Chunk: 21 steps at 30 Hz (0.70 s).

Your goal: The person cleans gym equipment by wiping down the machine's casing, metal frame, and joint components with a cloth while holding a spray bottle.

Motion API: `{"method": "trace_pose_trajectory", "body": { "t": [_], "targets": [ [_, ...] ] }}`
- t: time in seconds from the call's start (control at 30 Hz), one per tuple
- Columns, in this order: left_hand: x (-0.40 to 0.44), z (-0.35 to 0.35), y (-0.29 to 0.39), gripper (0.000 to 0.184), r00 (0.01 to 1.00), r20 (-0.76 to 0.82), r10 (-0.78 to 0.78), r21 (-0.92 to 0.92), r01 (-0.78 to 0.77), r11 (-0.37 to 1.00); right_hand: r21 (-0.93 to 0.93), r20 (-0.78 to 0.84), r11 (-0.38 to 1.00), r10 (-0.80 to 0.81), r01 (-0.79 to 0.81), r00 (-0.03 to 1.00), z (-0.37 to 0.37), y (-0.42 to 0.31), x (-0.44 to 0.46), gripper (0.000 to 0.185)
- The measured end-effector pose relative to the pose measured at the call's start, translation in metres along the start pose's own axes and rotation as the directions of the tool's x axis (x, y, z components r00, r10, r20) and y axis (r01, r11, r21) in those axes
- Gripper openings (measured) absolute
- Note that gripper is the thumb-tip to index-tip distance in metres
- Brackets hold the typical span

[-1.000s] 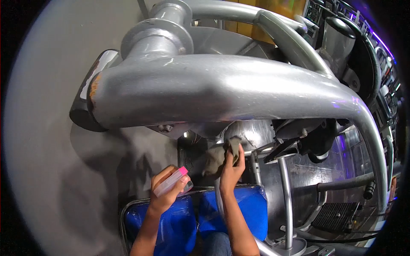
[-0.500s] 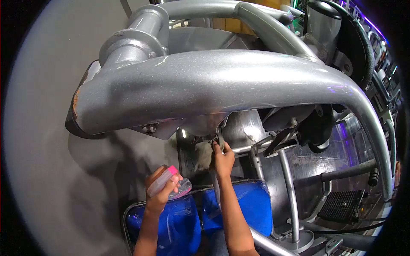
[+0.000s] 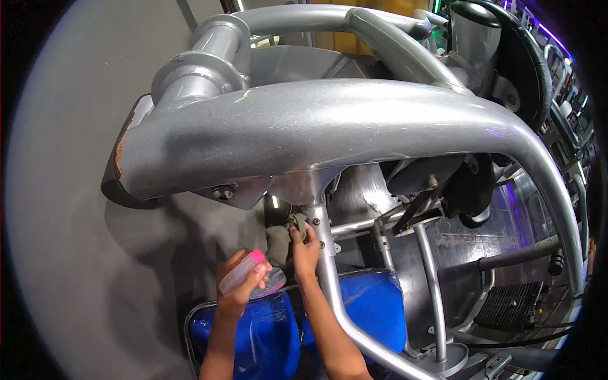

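Observation:
My left hand [image 3: 239,282] is closed around a clear spray bottle [image 3: 271,284] with a pink collar, held low in front of the grey wall. Just right of it, my right hand [image 3: 306,252] grips a crumpled grey-green cloth [image 3: 279,244], which hangs to the left of its fingers. That hand is beside a silver upright tube [image 3: 322,237] with bolts in it. Above both hands runs a thick silver curved tube [image 3: 329,120] of a machine frame.
Two blue pads [image 3: 377,304] wrapped in clear plastic lie below my hands. Thinner silver bars [image 3: 430,285] and a black ridged plate [image 3: 508,306] are at the right. A black padded part [image 3: 529,69] stands at the upper right, a grey wall [image 3: 69,158] at the left.
My right hand has moved left and slightly down with the cloth, from the right side to the left side of the upright tube. The view has shifted, and my left hand still holds the bottle.

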<state>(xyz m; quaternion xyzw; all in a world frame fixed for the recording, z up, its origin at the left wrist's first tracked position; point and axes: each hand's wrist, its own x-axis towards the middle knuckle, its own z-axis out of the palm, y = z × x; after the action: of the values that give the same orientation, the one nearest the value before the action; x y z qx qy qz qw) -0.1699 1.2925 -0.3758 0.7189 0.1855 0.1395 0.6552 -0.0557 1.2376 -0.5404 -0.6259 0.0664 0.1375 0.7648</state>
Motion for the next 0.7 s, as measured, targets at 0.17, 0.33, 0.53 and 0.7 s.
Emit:
{"method": "trace_pose_trajectory", "body": {
  "t": [0.17, 0.33, 0.53, 0.7],
  "targets": [
    [-0.003, 0.002, 0.006, 0.015, 0.993, -0.103, 0.056, -0.032, -0.059, 0.998, 0.061, -0.23, 0.937, -0.323, 0.345, 0.918, -0.012, -0.062, -0.02, 0.033],
    [-0.005, 0.002, 0.016, 0.017, 0.992, -0.094, 0.084, 0.019, -0.083, 0.996, -0.201, -0.204, 0.74, -0.672, 0.642, 0.712, -0.007, -0.091, 0.005, 0.034],
    [-0.003, -0.002, 0.016, 0.021, 0.994, -0.078, 0.081, 0.063, -0.076, 0.995, -0.307, -0.084, 0.732, -0.658, 0.609, 0.748, 0.007, -0.052, 0.011, 0.029],
    [-0.003, -0.001, 0.013, 0.023, 0.994, -0.102, 0.04, 0.114, -0.028, 0.993, -0.284, 0.014, 0.744, -0.628, 0.605, 0.778, -0.002, -0.047, 0.015, 0.035]
  ]
}}
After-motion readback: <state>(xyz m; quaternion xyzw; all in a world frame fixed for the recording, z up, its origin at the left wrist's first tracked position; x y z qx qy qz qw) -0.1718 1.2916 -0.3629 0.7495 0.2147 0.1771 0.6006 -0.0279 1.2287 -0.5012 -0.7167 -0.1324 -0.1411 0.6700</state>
